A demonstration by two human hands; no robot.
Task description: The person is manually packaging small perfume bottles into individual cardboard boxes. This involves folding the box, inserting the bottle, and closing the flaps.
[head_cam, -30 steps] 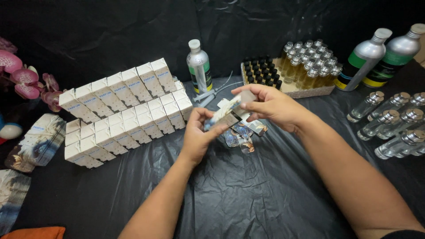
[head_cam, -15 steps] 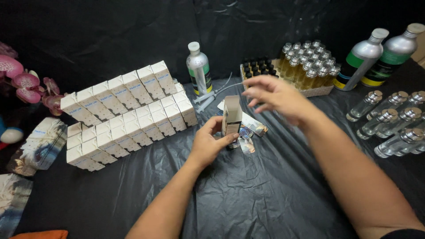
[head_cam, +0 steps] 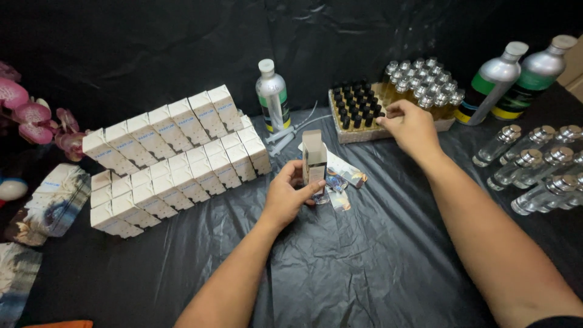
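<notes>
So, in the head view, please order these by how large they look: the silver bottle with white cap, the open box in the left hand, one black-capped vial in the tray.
1. Silver bottle with white cap: tallest and widest.
2. Open box held upright by the left hand: somewhat smaller, though nearer the camera, so the gap is unsure.
3. Black-capped vial: clearly smallest.

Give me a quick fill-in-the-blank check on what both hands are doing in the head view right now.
1. The left hand holds a small open box standing ____.
2. The right hand reaches to the tray of small vials with ____ caps.
3. The stacked white boxes lie on the person's ____ side.
4. The sheet covering the table is ____.

Missing words: upright; black; left; black
</notes>
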